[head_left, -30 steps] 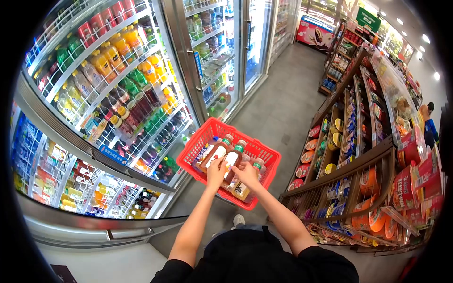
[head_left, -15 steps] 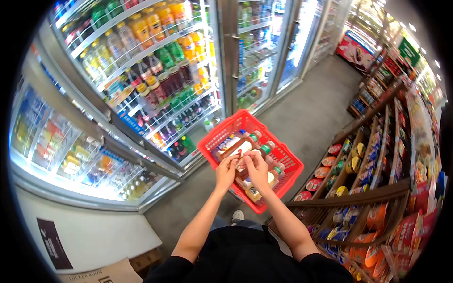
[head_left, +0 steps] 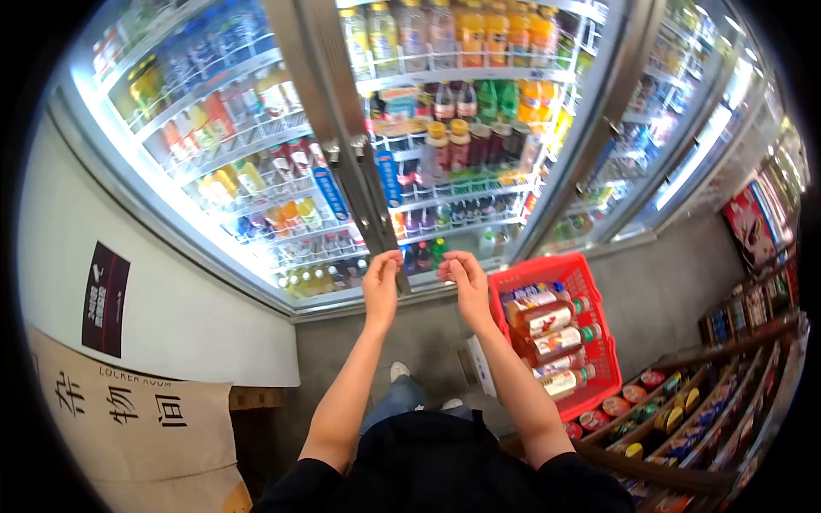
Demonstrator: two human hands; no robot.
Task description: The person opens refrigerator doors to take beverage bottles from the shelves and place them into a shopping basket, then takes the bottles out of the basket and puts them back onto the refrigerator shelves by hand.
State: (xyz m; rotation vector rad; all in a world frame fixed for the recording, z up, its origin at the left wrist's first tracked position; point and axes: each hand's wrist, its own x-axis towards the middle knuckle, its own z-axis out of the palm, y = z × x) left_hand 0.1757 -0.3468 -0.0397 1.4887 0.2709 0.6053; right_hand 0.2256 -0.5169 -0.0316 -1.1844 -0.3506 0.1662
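My left hand [head_left: 380,289] is raised in front of the cooler doors, fingers loosely curled with nothing in them. Across a gap from it, my right hand [head_left: 466,286] is also bare, its fingers bent and the thumb apart. Nearest my right hand is a red plastic shopping basket [head_left: 609,355], to its right and lower down. Several bottles lie on their sides inside, among them an amber drink bottle [head_left: 547,319] with a white label and green cap. A blue and white package [head_left: 530,293] lies at the basket's far end.
Glass-door coolers [head_left: 349,137] full of bottled drinks run along the front. A snack shelf [head_left: 684,436] stands at the lower right, close to the basket. On the left are a white panel [head_left: 188,316] and a beige curtain [head_left: 145,427] with printed characters. Grey floor [head_left: 650,291] shows beyond the basket.
My hands have left the bottles in the basket and moved apart, in front of the coolers. The view has turned left, so the basket now appears farther right.
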